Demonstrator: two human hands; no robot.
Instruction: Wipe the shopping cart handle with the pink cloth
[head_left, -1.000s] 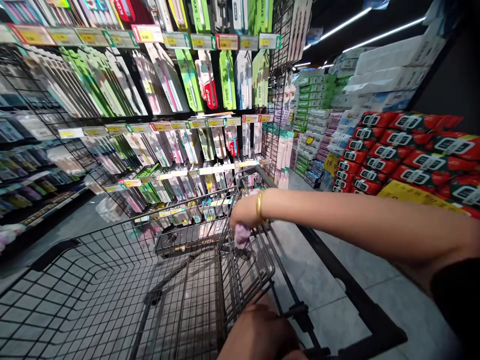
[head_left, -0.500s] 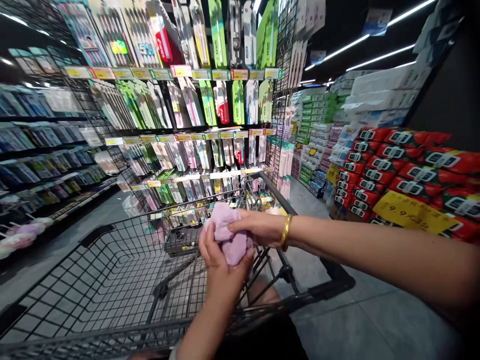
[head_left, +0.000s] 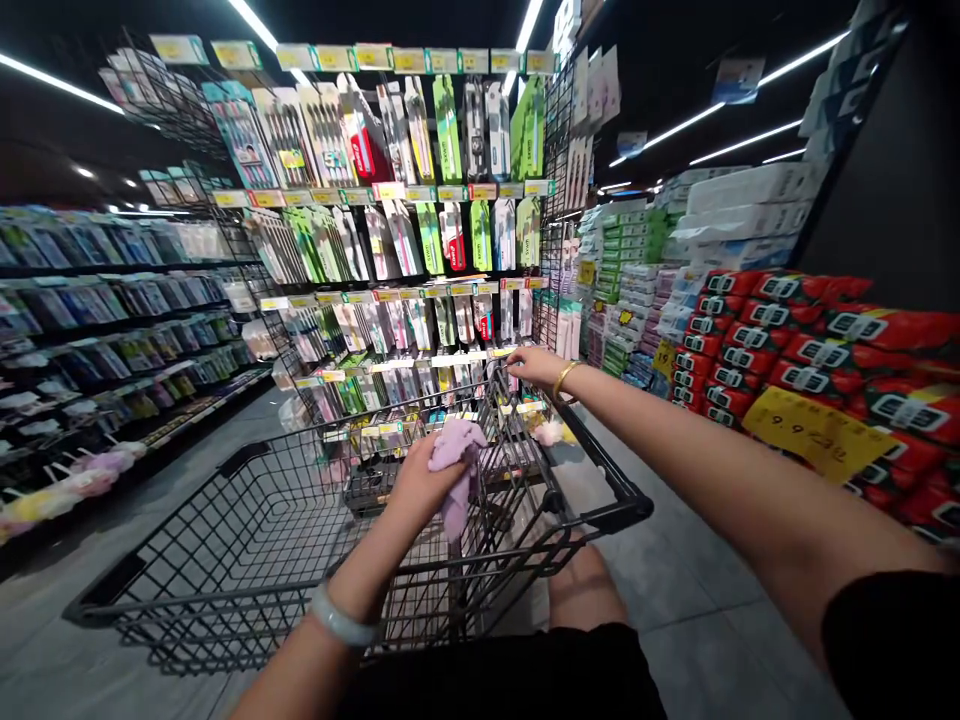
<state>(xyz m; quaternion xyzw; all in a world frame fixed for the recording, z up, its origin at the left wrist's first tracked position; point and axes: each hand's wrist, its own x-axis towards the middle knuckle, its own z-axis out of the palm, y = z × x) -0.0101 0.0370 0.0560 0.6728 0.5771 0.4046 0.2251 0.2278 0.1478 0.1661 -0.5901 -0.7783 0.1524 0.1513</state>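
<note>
1. The left hand has its grip closed around a lavender cloth; the bunched part sits at the fingers and a loose end hangs, as soft fabric would when pinched at one place.
2. That cloth is above the shopping cart, clear of the near rim, probably because the left arm reaches over the side.
3. The right hand is stretched to the cart's far upper corner, fingers bent; I cannot tell whether its grip holds the frame or only hovers there.
4. The cart stands sideways to the person, its thick dark bar to the right, which likely explains the long right-arm reach.
5. Beyond, toothbrush packs hang front-out in rows above price tags, presumably so shoppers can read them.
</note>
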